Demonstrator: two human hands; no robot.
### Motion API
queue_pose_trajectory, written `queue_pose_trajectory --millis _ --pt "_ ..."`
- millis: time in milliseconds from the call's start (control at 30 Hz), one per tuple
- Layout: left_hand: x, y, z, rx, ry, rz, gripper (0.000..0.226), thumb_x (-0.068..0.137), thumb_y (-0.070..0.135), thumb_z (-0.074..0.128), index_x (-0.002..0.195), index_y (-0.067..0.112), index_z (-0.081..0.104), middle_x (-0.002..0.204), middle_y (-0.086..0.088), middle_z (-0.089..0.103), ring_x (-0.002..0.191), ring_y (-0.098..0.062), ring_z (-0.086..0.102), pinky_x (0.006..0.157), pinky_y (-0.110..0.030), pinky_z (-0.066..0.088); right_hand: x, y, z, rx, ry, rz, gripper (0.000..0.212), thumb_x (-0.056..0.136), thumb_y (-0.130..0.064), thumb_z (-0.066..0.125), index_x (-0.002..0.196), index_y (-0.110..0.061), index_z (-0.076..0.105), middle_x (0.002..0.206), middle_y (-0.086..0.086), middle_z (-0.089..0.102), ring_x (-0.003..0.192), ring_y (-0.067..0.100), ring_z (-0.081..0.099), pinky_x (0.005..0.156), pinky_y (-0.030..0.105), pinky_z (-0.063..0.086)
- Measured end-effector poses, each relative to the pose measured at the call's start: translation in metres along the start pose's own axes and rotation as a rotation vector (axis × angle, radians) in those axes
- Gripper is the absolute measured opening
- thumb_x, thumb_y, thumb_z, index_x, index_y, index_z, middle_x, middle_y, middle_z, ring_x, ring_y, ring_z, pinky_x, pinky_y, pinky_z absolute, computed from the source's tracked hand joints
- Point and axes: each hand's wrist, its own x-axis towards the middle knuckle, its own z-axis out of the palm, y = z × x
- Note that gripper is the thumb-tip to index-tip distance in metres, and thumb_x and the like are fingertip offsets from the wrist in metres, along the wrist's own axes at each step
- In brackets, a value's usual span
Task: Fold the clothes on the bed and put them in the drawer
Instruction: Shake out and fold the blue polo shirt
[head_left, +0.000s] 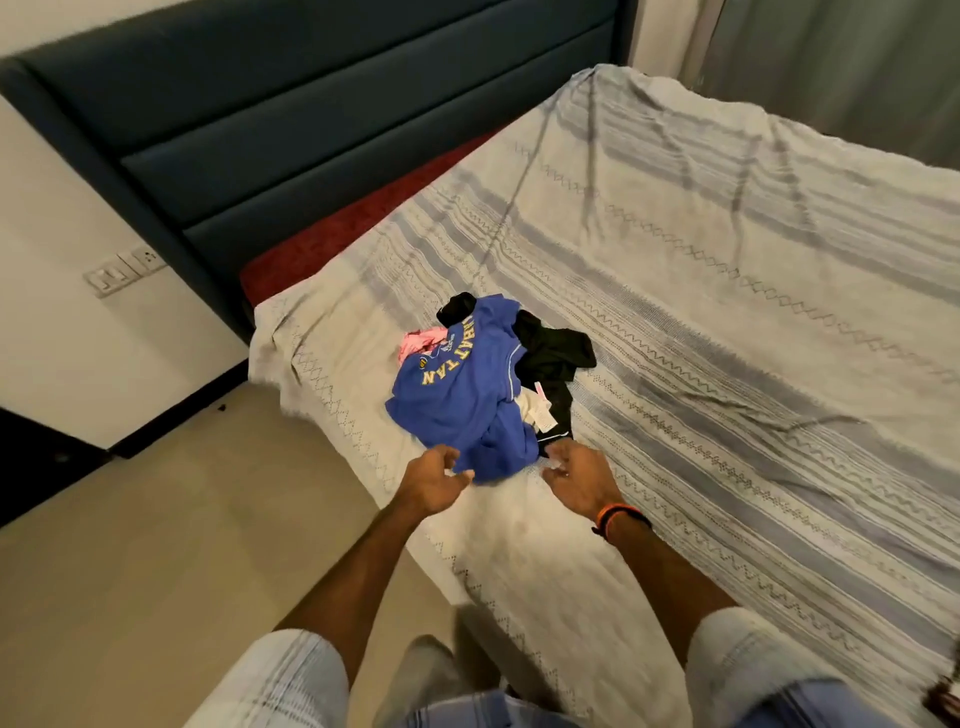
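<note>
A crumpled blue shirt (462, 395) lies near the bed's (727, 364) left edge, long axis running near-to-far, lettering inverted. Black (553, 351) and pink (418, 343) garments are partly hidden beneath. Left hand (434, 480) and right hand (579, 478) are loosely curled at its near hem; contact is obscured by blur.

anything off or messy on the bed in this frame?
Only the expected mess: the blue shirt lies crumpled on a black garment and a pink one, near the bed's corner. The bedspread is wrinkled. Nothing looks damaged or spilled.
</note>
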Motion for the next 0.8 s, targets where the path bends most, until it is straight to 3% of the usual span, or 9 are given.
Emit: queue_pose_trajectory --millis 267,467,633,800 --pt "0.082 0.016 -0.011 -0.022 -0.044 0.007 0.044 0.090 0.026 0.069 0.126 0.005 0.056 0.127 -0.008 0.061 0.117 -0.023 0.058 0.094 -0.026 0.043 0.069 -0.022 0.004 0.025 -0.049 0.074 0.032 0.087 -0.020 0.068 0.117 -0.011 0.063 0.110 0.004 0.069 0.102 0.025 0.066 0.093 0.037 0.053" --pt "0.149 0.026 -0.004 -0.047 -0.117 -0.003 0.038 0.090 0.023 0.069 0.123 0.008 0.057 0.122 -0.007 0.065 0.113 -0.021 0.060 0.090 -0.026 0.045 0.122 -0.032 0.011 -0.012 -0.062 0.150 0.011 0.085 -0.018 0.065 0.094 -0.022 0.060 0.095 0.002 0.066 0.086 0.020 0.063 0.079 0.036 0.055" --pt "0.199 0.033 0.007 0.028 -0.155 0.020 0.036 0.090 0.023 0.069 0.122 0.013 0.058 0.119 -0.005 0.066 0.109 -0.020 0.062 0.086 -0.028 0.049 0.162 -0.040 0.021 0.020 -0.071 0.244 0.023 0.088 -0.020 0.064 0.110 -0.015 0.061 0.104 0.005 0.068 0.095 0.024 0.065 0.086 0.040 0.055" --pt "0.233 0.041 0.023 0.243 -0.124 0.090 0.037 0.087 0.036 0.070 0.116 0.015 0.059 0.112 -0.002 0.065 0.103 -0.020 0.063 0.083 -0.033 0.054 0.191 -0.041 0.032 0.063 -0.090 0.353 0.040 0.093 -0.019 0.063 0.130 -0.009 0.053 0.122 0.009 0.062 0.106 0.024 0.063 0.085 0.028 0.048"
